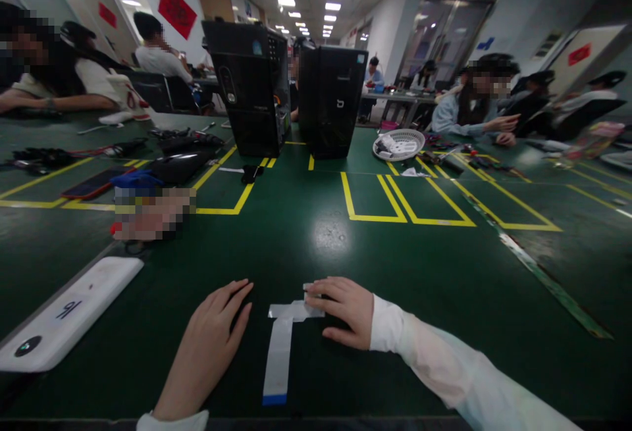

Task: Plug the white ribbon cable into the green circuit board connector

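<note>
A flat white ribbon cable [278, 360] with a blue end lies on the green table [237, 247]. Its upper part spreads sideways, with what looks like clear tape [280, 311] across it. My right hand [344, 309] rests at the right of this upper part, fingertips touching it and fingers apart. To the left of the cable my left hand [214, 329] lies on the table, fingers stretched out, with nothing in it and not touching the cable. What lies under the right fingertips is partly hidden.
Two black computer towers [249, 95] stand at the back. At the left lies a long white device [74, 312]; cables and dark parts sit behind it. A white basket [399, 146] is back right, and a green strip [553, 283] runs along the right. Several people sit around.
</note>
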Demonstrator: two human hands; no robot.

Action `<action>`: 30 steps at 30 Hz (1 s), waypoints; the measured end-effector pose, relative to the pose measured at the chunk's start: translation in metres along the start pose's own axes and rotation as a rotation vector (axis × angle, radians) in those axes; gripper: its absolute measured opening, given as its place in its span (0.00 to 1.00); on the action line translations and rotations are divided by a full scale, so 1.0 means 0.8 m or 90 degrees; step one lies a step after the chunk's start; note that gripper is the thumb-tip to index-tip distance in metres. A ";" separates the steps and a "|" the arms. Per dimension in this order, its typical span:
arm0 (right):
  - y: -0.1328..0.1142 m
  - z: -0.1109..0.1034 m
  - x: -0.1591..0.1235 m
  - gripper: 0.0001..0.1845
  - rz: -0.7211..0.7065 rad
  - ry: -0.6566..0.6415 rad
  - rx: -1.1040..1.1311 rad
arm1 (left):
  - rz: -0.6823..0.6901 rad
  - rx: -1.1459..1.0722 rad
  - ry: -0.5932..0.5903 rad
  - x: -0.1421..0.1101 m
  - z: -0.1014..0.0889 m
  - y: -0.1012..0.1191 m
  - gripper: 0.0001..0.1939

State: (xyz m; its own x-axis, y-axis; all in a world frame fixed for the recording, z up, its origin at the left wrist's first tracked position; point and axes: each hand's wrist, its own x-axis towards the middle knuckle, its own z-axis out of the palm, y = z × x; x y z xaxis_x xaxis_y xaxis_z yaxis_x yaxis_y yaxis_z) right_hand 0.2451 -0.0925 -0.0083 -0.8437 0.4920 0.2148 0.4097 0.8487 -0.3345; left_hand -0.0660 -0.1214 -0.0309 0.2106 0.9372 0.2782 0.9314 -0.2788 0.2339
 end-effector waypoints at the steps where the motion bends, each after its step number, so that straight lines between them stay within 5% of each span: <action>1: 0.002 0.000 -0.001 0.32 -0.005 0.004 0.005 | 0.000 0.001 0.001 0.000 0.000 0.000 0.25; 4: 0.026 -0.007 -0.011 0.34 0.034 0.045 -0.037 | -0.003 0.001 0.000 0.000 -0.001 0.000 0.25; 6: 0.062 -0.019 -0.030 0.33 0.147 0.096 -0.128 | -0.005 0.001 -0.001 0.000 -0.002 0.001 0.25; 10: 0.153 -0.058 -0.105 0.35 0.635 0.213 -0.312 | 0.008 -0.004 0.006 0.001 -0.003 0.001 0.25; 13: 0.194 -0.087 -0.176 0.36 0.994 0.244 -0.347 | 0.015 -0.009 0.016 0.002 -0.002 0.002 0.25; 15: 0.201 -0.103 -0.218 0.37 1.089 0.272 -0.357 | 0.013 -0.012 0.017 0.002 -0.002 0.002 0.25; 21: 0.202 -0.127 -0.285 0.37 1.213 0.286 -0.324 | 0.007 -0.013 0.014 0.001 0.001 -0.001 0.25; 30: 0.216 -0.126 -0.302 0.40 1.161 0.245 -0.294 | -0.001 -0.020 0.004 0.001 -0.002 0.001 0.25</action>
State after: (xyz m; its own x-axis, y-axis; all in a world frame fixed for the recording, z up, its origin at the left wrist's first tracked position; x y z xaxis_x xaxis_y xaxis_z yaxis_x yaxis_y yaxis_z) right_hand 0.5544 -0.0452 -0.0256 0.7341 0.6683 0.1201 0.6790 -0.7213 -0.1369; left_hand -0.0658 -0.1209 -0.0289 0.2069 0.9363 0.2838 0.9218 -0.2838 0.2642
